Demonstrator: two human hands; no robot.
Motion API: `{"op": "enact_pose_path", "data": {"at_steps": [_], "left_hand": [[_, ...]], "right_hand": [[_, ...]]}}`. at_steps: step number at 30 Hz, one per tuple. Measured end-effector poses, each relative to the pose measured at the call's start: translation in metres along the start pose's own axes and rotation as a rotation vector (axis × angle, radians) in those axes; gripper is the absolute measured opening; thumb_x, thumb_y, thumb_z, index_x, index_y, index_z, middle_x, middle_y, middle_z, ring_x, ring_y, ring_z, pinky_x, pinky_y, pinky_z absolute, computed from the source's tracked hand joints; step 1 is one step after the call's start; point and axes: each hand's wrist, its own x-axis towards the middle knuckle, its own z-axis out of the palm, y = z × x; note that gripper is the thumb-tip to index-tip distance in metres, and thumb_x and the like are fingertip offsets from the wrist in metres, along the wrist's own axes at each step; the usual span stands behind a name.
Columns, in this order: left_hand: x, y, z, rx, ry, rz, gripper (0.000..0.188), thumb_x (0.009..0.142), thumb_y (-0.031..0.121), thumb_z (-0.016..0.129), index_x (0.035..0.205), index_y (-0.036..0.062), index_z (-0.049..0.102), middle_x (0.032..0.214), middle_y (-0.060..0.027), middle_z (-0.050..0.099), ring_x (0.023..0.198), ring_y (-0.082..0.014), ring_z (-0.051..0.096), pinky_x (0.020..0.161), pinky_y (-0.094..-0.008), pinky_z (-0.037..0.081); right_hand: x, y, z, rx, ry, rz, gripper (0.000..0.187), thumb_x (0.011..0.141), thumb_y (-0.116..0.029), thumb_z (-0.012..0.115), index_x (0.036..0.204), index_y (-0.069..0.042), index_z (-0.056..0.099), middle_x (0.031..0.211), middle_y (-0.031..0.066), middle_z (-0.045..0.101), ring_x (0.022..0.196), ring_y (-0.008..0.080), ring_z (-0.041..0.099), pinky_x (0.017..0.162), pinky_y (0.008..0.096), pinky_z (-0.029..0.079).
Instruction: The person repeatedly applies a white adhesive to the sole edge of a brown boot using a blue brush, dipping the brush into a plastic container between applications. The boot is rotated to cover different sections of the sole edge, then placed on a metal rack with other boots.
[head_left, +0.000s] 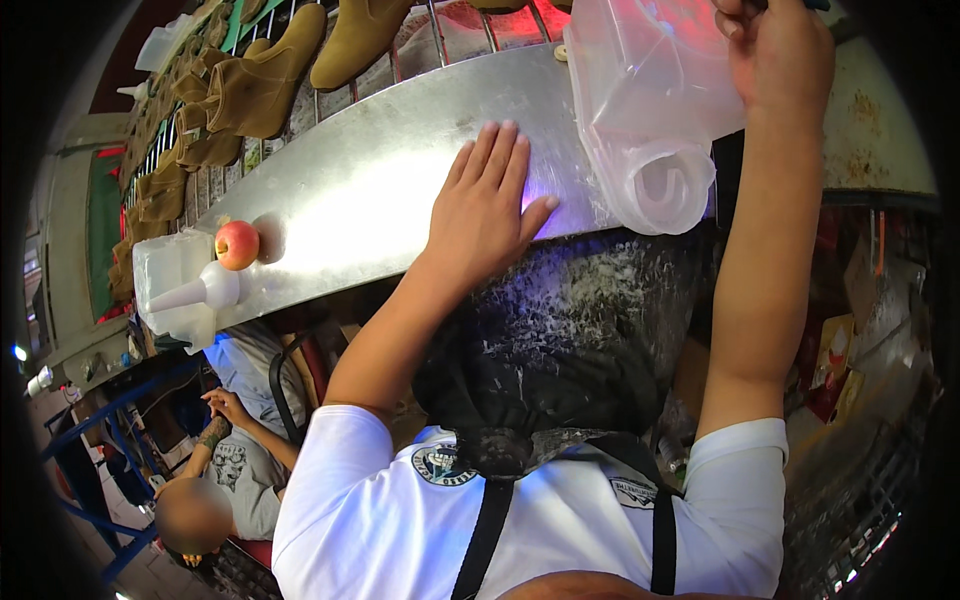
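My left hand [478,215] lies flat on the bare metal worktop [370,150], fingers stretched out and thumb apart, holding nothing. Up at the top right, my right hand [785,55] has its fingers curled in. A bit of a dark object shows at the frame's edge by it, too cut off to name. Just left of that hand stands a translucent plastic container [640,90] with a round, rolled-looking opening [672,190] toward me. At the worktop's left end sit a red-yellow apple [237,246] and a white nozzle bottle [215,287] beside a clear plastic tub [165,262].
Several tan boots [262,85] stand along a metal rack [437,35] behind the worktop. A dusty black apron [560,340] covers my front. Lower left, another person in a grey shirt [245,480] sits near a blue metal frame [110,440].
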Motion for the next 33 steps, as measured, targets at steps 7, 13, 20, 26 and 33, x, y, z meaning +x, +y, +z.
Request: {"op": "enact_pose_path", "data": {"at_steps": [7, 13, 20, 26, 33], "left_hand": [[0.006, 0.007, 0.005, -0.076, 0.058, -0.038, 0.065, 0.099, 0.044, 0.058, 0.141, -0.0048, 0.051, 0.150, -0.0252, 0.047, 0.145, -0.0388, 0.038, 0.120, -0.0483, 0.029], [-0.024, 0.006, -0.009, -0.175, -0.007, 0.050, 0.064, 0.097, 0.042, 0.062, 0.142, -0.0023, 0.051, 0.151, -0.0209, 0.047, 0.146, -0.0370, 0.038, 0.119, -0.0480, 0.031], [-0.001, 0.008, 0.000, -0.060, 0.016, 0.027, 0.068, 0.098, 0.045, 0.059, 0.144, -0.0037, 0.048, 0.154, -0.0219, 0.043, 0.147, -0.0365, 0.035, 0.121, -0.0470, 0.027], [-0.006, 0.017, 0.001, -0.103, -0.013, 0.050, 0.069, 0.094, 0.040, 0.064, 0.143, -0.0055, 0.046, 0.155, -0.0243, 0.041, 0.148, -0.0374, 0.034, 0.121, -0.0474, 0.027], [-0.037, 0.026, -0.018, -0.205, -0.083, 0.199, 0.072, 0.083, 0.027, 0.077, 0.142, -0.0032, 0.048, 0.153, -0.0226, 0.042, 0.145, -0.0372, 0.038, 0.120, -0.0469, 0.032]], "right_hand": [[0.007, 0.003, -0.003, -0.037, 0.050, 0.016, 0.023, 0.092, -0.026, 0.072, 0.083, -0.007, 0.062, 0.063, 0.0013, 0.060, 0.045, 0.0078, 0.055, 0.035, 0.0204, 0.037], [0.000, -0.005, -0.006, 0.032, -0.032, -0.004, 0.024, 0.092, -0.025, 0.072, 0.081, -0.008, 0.061, 0.063, 0.0017, 0.060, 0.045, 0.0083, 0.055, 0.035, 0.0204, 0.037], [0.011, 0.009, -0.012, -0.014, -0.016, -0.041, 0.024, 0.092, -0.025, 0.072, 0.080, -0.008, 0.060, 0.064, 0.0022, 0.061, 0.045, 0.0088, 0.055, 0.035, 0.0206, 0.037], [0.010, 0.006, -0.013, -0.024, -0.019, -0.045, 0.024, 0.092, -0.025, 0.072, 0.080, -0.008, 0.060, 0.064, 0.0020, 0.061, 0.045, 0.0090, 0.055, 0.035, 0.0208, 0.037], [0.011, 0.004, -0.017, -0.023, -0.054, -0.032, 0.023, 0.093, -0.025, 0.071, 0.081, -0.008, 0.060, 0.064, 0.0019, 0.061, 0.046, 0.0090, 0.055, 0.035, 0.0208, 0.038]]}}
